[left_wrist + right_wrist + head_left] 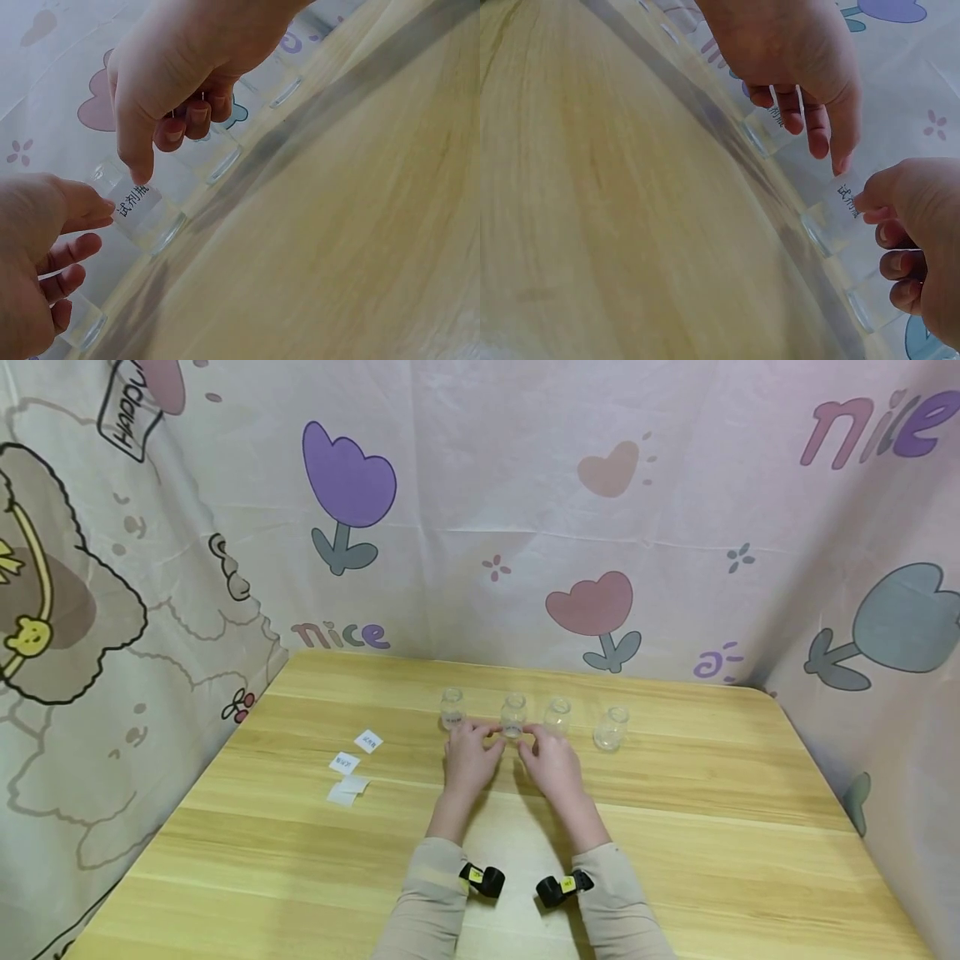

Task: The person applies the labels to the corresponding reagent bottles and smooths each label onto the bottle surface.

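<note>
Both hands meet at a small clear glass bottle [513, 703] standing upright on the table. A white paper label [133, 204] with printed black characters lies against its front. My left hand [472, 760] holds the bottle's left side, thumb and forefinger at the label's left edge. From the other side my right hand [553, 764] holds it, with the thumb on the label's right edge in the left wrist view. The remaining fingers of both hands are bent beside the glass. Left of this bottle stands another labelled glass bottle [452, 703], partly behind the left hand.
Two more glass bottles, one behind the right hand [558, 710] and another farther right [611, 729], show no label. On the left of the wooden table [712, 827] lie two printed labels [368, 742] and overlapping blank white pieces [343, 795]. A patterned cloth [480, 485] hangs behind.
</note>
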A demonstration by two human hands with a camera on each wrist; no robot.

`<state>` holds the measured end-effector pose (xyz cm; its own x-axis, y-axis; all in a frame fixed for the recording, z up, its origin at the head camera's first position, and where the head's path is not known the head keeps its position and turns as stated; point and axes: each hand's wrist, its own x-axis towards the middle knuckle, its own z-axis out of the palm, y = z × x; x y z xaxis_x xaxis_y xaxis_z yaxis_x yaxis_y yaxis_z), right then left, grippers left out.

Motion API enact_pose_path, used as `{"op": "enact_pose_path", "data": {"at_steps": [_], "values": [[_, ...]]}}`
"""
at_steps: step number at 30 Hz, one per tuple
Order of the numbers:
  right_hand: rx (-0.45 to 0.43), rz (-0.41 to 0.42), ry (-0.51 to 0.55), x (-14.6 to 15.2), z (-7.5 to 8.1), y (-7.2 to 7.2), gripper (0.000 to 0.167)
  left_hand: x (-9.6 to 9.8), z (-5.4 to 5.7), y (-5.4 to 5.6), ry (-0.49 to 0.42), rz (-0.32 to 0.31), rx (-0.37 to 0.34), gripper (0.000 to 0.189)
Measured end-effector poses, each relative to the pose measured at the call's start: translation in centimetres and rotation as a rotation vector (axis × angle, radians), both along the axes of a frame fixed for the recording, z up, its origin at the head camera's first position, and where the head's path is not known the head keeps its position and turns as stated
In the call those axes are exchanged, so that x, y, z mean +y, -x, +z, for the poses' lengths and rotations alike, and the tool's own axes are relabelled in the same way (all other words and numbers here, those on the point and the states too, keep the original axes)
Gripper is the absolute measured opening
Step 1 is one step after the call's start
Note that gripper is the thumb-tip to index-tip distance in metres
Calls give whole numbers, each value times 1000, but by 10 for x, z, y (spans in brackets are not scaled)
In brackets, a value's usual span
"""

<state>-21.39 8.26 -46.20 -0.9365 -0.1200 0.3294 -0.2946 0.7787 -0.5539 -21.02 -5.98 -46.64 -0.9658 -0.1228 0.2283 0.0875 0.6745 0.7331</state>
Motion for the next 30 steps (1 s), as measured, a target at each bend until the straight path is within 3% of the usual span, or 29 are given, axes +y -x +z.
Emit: {"op": "enact_pose_path", "data": {"at_steps": [30], "values": [[-53, -8, -17, -1, -8, 1, 38, 0, -4, 1, -5, -5, -26, 28]]}}
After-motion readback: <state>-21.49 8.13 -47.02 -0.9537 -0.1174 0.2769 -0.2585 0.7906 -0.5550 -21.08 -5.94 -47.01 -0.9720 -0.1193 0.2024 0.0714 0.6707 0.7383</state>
